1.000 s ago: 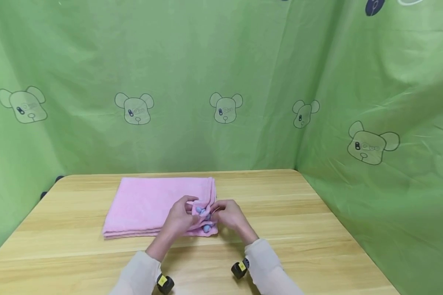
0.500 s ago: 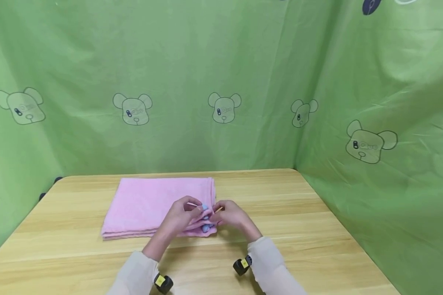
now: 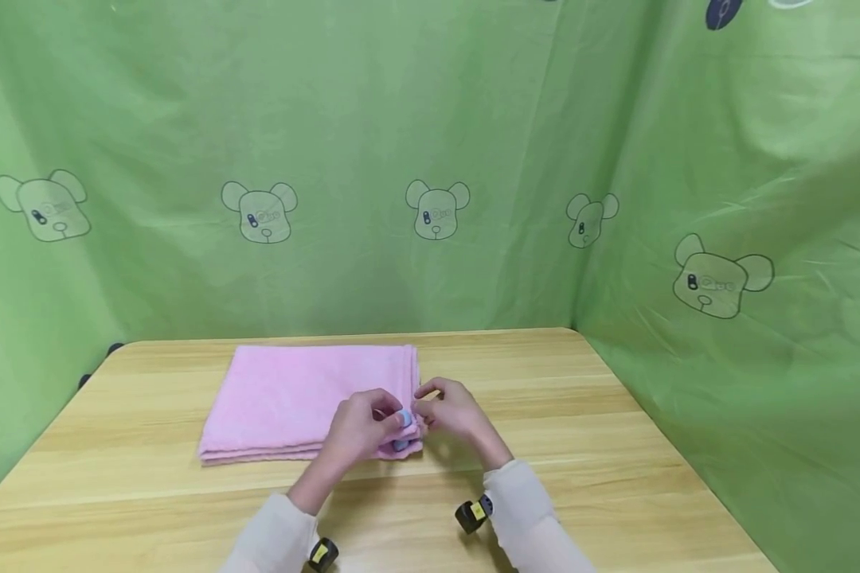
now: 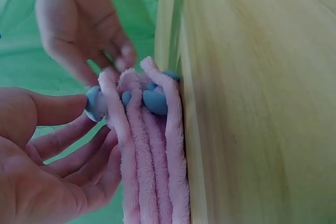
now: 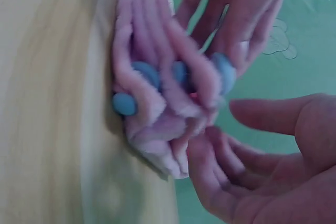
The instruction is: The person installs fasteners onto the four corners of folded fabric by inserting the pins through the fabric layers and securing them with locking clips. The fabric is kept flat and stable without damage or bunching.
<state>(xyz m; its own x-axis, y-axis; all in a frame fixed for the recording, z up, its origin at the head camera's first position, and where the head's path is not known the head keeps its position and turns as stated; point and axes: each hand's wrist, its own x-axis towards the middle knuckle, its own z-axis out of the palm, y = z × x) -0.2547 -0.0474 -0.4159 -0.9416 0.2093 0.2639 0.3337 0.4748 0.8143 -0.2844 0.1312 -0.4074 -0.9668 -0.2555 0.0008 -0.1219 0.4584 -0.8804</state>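
A folded pink plush towel (image 3: 308, 390) lies on the table, its near right corner gathered in several layers. Rounded blue knobs (image 4: 155, 102) sit between and against those layers. My left hand (image 3: 358, 422) pinches the topmost blue knob (image 4: 95, 103) between thumb and finger, against the outer face of the top layer. In the right wrist view that knob (image 5: 227, 73) partly hides behind the cloth fold. Another knob (image 5: 124, 103) shows at the lowest layer, close to the tabletop. My right hand (image 3: 455, 410) is beside the corner, thumb and fingers apart, fingertips right at the cloth edge.
The light wood table (image 3: 580, 446) extends around the towel on every side. A green curtain (image 3: 344, 270) with bear-head drawings hangs behind it and along the sides. Black wrist cameras (image 3: 473, 513) are strapped at both sleeves.
My left hand has shifted slightly right and toward me, now pinching a knob on the top layer. The right hand's fingers have parted from the gathered layers. The towel's main part stays put.
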